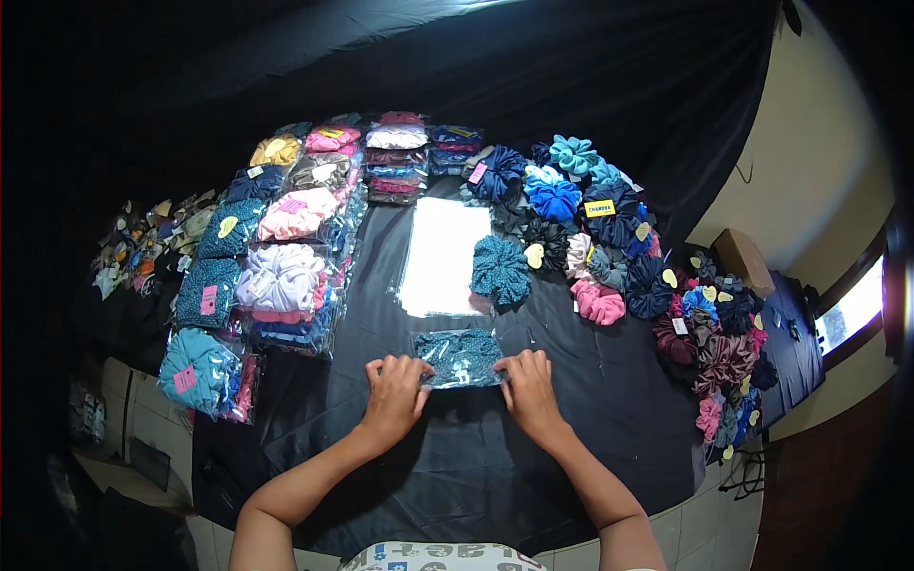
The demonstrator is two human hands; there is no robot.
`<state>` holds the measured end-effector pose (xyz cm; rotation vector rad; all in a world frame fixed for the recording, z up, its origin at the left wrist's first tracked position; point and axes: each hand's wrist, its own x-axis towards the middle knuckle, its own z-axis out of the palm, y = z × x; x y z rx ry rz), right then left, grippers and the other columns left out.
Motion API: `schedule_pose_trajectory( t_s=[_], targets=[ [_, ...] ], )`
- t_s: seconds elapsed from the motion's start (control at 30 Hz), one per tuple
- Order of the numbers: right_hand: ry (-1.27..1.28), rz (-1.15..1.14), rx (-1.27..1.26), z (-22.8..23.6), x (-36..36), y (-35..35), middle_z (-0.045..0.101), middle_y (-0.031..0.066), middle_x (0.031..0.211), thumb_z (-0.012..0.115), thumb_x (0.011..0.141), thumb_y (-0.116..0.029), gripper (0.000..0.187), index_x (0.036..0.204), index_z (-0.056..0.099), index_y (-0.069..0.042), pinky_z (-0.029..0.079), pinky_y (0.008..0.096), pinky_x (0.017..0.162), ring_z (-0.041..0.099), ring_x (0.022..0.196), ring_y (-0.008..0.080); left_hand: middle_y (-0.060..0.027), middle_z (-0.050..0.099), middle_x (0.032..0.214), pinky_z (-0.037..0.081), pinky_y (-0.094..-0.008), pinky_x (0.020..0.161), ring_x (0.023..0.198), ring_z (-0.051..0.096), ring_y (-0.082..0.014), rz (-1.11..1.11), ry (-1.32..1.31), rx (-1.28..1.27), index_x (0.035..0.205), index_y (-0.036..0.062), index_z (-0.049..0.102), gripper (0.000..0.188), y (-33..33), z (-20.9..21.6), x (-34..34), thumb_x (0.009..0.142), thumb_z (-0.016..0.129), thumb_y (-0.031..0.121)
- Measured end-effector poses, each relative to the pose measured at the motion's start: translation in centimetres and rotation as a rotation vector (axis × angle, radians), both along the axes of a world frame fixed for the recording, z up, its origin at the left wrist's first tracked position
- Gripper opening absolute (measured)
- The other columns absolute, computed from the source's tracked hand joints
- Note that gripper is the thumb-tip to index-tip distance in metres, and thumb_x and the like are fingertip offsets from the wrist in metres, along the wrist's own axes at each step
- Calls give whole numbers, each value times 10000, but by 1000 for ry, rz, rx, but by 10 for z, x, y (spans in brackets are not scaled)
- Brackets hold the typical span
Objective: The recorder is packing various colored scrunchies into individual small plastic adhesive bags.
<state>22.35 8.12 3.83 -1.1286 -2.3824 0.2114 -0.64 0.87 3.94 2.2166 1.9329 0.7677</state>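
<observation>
A teal dotted scrunchie in a clear plastic bag (459,358) lies on the black cloth in front of me. My left hand (396,388) pinches the bag's left edge between thumb and fingers. On the opposite edge, my right hand (531,390) has its fingers closed the same way. Just beyond the bag is a stack of clear plastic bags (443,257), bright white under the light. A loose teal dotted scrunchie (501,270) rests against the stack's right side.
Piles of bagged scrunchies (281,278) stand to the left, in several columns. Loose scrunchies with tags (614,214) are heaped at the right, continuing to the table's right edge (724,357). A cardboard box (743,264) stands behind them. More small items (152,238) lie at the far left.
</observation>
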Motion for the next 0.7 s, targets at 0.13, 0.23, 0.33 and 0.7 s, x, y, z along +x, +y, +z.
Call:
schedule_pose_trajectory(
  t_s=[0.13,0.23,0.33,0.7],
  targets=[
    [249,32,-83,22,1,16,529,94,996,719,767,-54,185,929,634,-75,398,378,856,486,988,286,-58,578,1001,312,-375,921,1013,515,-222,62,-295,156,915,73,632,155,8,23,-7,856,699,200],
    [415,116,-115,17,3,25,590,82,975,721,830,-109,170,953,629,-35,442,324,797,554,927,220,-73,590,939,365,-374,888,950,544,-247,20,-484,5,919,44,620,187,15,24,-15,889,673,220],
    [625,-15,-644,-2,-5,26,583,10,800,652,917,-122,175,1033,583,-11,443,223,674,523,716,58,-96,591,787,446,-348,714,752,583,-241,36,-723,-68,957,-2,573,219,22,8,-16,913,649,199],
    [344,-67,-319,-36,-24,23,614,167,886,606,911,-93,302,1195,510,-56,470,419,730,600,812,324,-138,526,1180,376,-423,929,1163,486,-278,251,61,-195,1263,50,475,496,27,-7,3,860,671,262]
  ],
)
